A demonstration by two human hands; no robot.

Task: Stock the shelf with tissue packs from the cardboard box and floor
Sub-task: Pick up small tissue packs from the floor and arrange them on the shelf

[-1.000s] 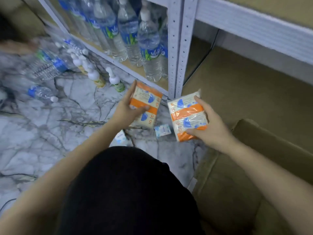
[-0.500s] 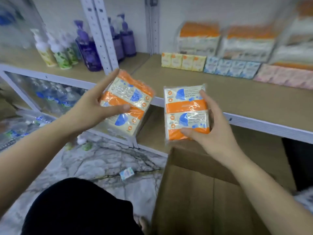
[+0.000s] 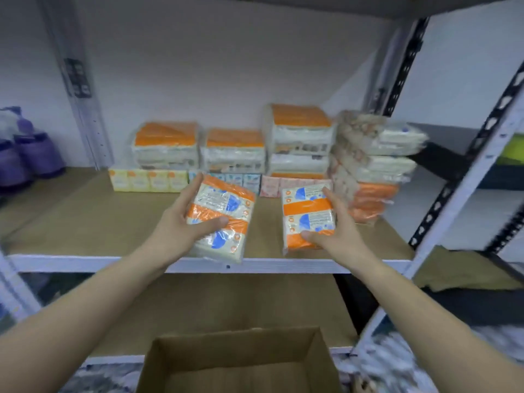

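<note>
My left hand [image 3: 181,228] grips an orange-and-white tissue pack [image 3: 226,205], tilted, over the front edge of the wooden shelf [image 3: 85,222]. My right hand [image 3: 337,231] holds a second orange-and-white tissue pack [image 3: 304,208] upright, just to the right of the first. Behind them, stacks of tissue packs [image 3: 235,148] stand at the back of the shelf, with a row of small tissue boxes [image 3: 147,180] in front. The open cardboard box [image 3: 238,355] sits below, at the bottom middle; its inside is dark.
Purple bottles [image 3: 25,157] stand on the shelf at far left. A leaning pile of packs [image 3: 371,165] fills the right end. White and black shelf uprights [image 3: 459,177] rise at right. A lower shelf board [image 3: 212,302] lies beneath.
Both hands rose with their packs from floor level up to the shelf with the stacked tissues. The view swung from the marble floor and water bottles up to this shelf.
</note>
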